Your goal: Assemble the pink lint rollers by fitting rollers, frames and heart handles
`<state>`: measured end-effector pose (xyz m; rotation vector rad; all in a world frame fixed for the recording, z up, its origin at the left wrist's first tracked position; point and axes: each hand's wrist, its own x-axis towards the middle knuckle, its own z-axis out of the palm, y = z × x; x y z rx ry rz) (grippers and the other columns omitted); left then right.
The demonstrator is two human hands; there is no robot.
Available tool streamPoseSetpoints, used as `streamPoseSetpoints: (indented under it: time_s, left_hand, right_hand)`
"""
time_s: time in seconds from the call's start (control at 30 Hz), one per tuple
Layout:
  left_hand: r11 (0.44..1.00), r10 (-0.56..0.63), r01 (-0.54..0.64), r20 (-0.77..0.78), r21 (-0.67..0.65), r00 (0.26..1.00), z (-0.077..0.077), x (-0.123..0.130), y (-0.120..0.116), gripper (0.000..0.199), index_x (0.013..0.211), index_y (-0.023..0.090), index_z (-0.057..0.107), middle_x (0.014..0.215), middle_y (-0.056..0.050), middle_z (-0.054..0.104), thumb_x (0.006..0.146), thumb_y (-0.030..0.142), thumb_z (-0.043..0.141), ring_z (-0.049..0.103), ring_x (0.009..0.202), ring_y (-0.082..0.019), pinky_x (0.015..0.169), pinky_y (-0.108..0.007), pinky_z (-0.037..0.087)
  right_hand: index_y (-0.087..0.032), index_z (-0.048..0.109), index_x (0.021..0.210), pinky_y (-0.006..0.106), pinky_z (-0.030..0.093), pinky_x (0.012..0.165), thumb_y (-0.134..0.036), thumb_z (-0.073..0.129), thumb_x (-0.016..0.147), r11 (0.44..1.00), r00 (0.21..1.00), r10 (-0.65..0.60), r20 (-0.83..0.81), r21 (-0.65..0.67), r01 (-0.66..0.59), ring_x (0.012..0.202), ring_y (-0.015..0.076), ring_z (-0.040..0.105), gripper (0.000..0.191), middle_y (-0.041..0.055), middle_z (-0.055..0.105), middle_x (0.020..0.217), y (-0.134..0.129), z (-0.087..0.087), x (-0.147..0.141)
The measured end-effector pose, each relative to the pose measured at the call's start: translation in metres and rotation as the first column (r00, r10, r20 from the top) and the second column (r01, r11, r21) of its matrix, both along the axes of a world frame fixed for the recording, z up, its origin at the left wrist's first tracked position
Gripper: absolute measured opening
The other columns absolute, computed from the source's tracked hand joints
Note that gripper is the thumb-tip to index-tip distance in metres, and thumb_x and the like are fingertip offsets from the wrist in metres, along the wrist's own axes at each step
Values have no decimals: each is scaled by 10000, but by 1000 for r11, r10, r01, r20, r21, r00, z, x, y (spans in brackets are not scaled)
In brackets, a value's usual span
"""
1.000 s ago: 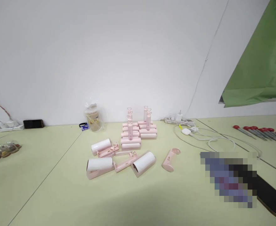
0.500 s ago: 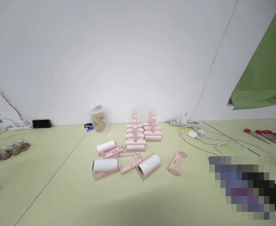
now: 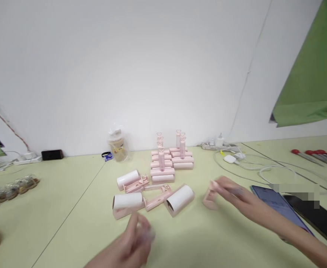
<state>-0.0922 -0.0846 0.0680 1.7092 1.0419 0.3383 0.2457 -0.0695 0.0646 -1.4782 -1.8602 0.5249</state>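
On the right, my right hand (image 3: 227, 190) has its fingers closed on the upper end of a pink holder (image 3: 209, 199), whose base is on or just over the table. My left hand (image 3: 137, 238) is at the bottom centre, blurred, with its fingers curled; what they hold, if anything, cannot be made out. Between the hands lies a white roll (image 3: 180, 198) on a pink base. Further left are another white roll (image 3: 128, 200), a third roll (image 3: 128, 179) and open pink pieces (image 3: 158, 199). Behind them stand several assembled pink rollers with upright handles (image 3: 161, 160).
A bagged cup (image 3: 118, 147) stands by the wall. White cables and a charger (image 3: 229, 159) lie back right. Two phones, one lit (image 3: 281, 204), are beside my right forearm. Red-tipped tools (image 3: 311, 153) lie far right, wrapped items (image 3: 9, 190) far left.
Both hands have come into view from below. My right hand has taken hold of the pink holder, which is now more upright. The view has shifted slightly.
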Motion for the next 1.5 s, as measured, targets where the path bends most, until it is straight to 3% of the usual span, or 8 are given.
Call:
streamPoseSetpoints:
  time_s: [0.13, 0.2, 0.27, 0.53, 0.77, 0.93, 1.1, 1.5]
  left_hand:
    - [848, 117, 7, -202, 529, 972, 17, 53, 45, 216, 988, 241, 408, 824, 6, 564, 916, 410, 293, 526, 685, -156, 625, -258, 378]
    - [716, 161, 129, -341, 686, 926, 9, 72, 69, 177, 1008, 225, 445, 916, -30, 587, 905, 305, 325, 553, 793, -192, 659, -274, 387]
    - [680, 188, 150, -368, 718, 910, -6, 82, 89, 173, 998, 210, 479, 983, -58, 590, 872, 215, 361, 544, 897, -226, 708, -297, 388]
    - [685, 178, 166, -385, 709, 906, -46, 84, 111, 296, 1017, 199, 535, 999, -71, 578, 916, 335, 293, 537, 944, -238, 763, -338, 418]
    - [628, 141, 168, -324, 759, 936, -51, 96, 84, 545, 1192, 194, 455, 1201, -93, 476, 763, 517, 553, 388, 1111, -303, 923, -442, 344]
    - [593, 48, 246, -338, 767, 940, -57, 91, 68, 362, 1206, 234, 453, 1196, -53, 509, 844, 220, 464, 406, 1081, -259, 933, -424, 335]
    - [592, -80, 287, -300, 753, 951, -60, 70, 68, 386, 1254, 287, 411, 1255, -23, 491, 882, 190, 397, 396, 1110, -237, 930, -392, 346]
    - [640, -51, 207, -228, 740, 972, -66, 42, 81, 444, 1246, 273, 403, 1250, -39, 458, 820, 151, 434, 373, 1130, -231, 960, -401, 325]
  right_hand:
    - [-192, 559, 793, 321, 459, 749, -425, 405, 904, 999, 999, 20, -32, -25, -21, 786, 175, 576, 301, 29, 585, 859, 69, -13, -25]
    - [-162, 573, 770, 344, 459, 747, -399, 446, 902, 1000, 1000, 23, -20, -18, -23, 764, 166, 580, 300, 22, 592, 820, 90, -23, -35]
    - [-140, 591, 806, 354, 468, 732, -381, 479, 899, 1000, 999, 31, -20, 0, -31, 761, 159, 589, 281, 20, 606, 830, 99, -29, -41]
    - [-184, 569, 1069, 313, 467, 666, -353, 255, 932, 996, 997, -65, 32, 63, 63, 759, 188, 589, 382, 40, 611, 826, 83, -7, -4]
    - [-300, 639, 1042, 288, 420, 606, -285, 596, 674, 991, 937, -24, 349, -118, 70, 729, 220, 619, 371, 21, 616, 880, 47, -26, 42]
    - [-256, 657, 929, 292, 410, 607, -291, 636, 660, 974, 883, -29, 468, -186, 131, 796, 251, 627, 272, 28, 666, 938, 44, -44, 48]
    - [-172, 624, 958, 360, 447, 703, -426, 537, 829, 960, 851, -95, 516, -180, 216, 844, 224, 607, 298, 69, 657, 936, 60, -44, 38]
    - [-127, 603, 948, 326, 511, 667, -332, 537, 880, 877, 817, 429, 384, -394, -275, 764, 169, 612, 225, 19, 623, 913, 112, -34, -39]
